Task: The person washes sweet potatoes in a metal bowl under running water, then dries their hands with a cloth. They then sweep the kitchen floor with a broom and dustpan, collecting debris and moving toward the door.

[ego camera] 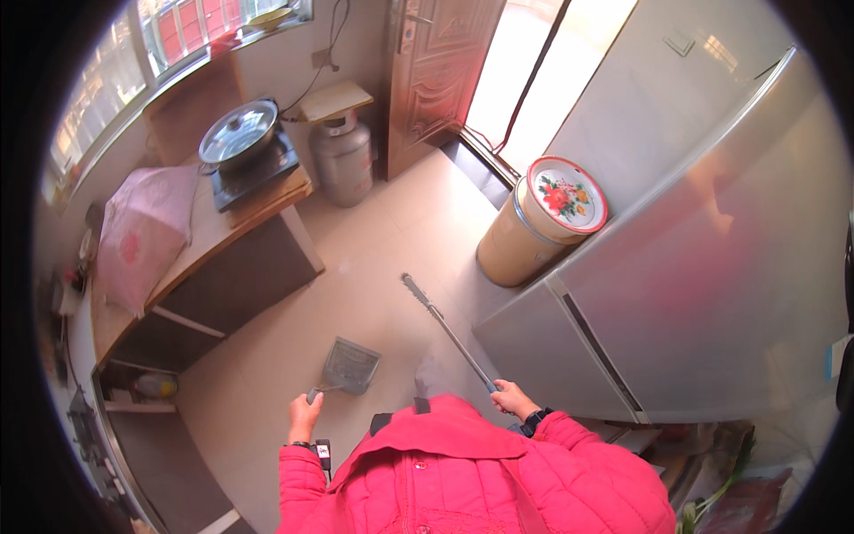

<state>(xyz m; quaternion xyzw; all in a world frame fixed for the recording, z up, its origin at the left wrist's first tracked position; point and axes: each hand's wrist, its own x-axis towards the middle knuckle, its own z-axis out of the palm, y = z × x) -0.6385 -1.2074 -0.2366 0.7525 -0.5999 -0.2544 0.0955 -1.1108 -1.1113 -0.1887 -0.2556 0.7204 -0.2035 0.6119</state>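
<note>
My left hand point(305, 415) is closed around the handle of a grey dustpan point(351, 366), whose pan is low over the tiled floor point(267, 380). Whether the pan touches the tiles I cannot tell. In my right hand point(514, 399) is the upper end of a broom point(460, 345) with a metal stick. It slants away from me, up and to the left in the picture. The narrow grey broom head point(417, 290) is at the far end, over the floor between the counter and the refrigerator. Head and dustpan are well apart.
A silver refrigerator point(674, 287) stands at right, beside a tan drum point(514, 243) topped by a floral enamel lid point(567, 195). At left, a counter point(200, 260) bears a lidded pan point(238, 137) and a pink food cover point(143, 233). A gas cylinder point(341, 162) stands near the open door point(434, 80).
</note>
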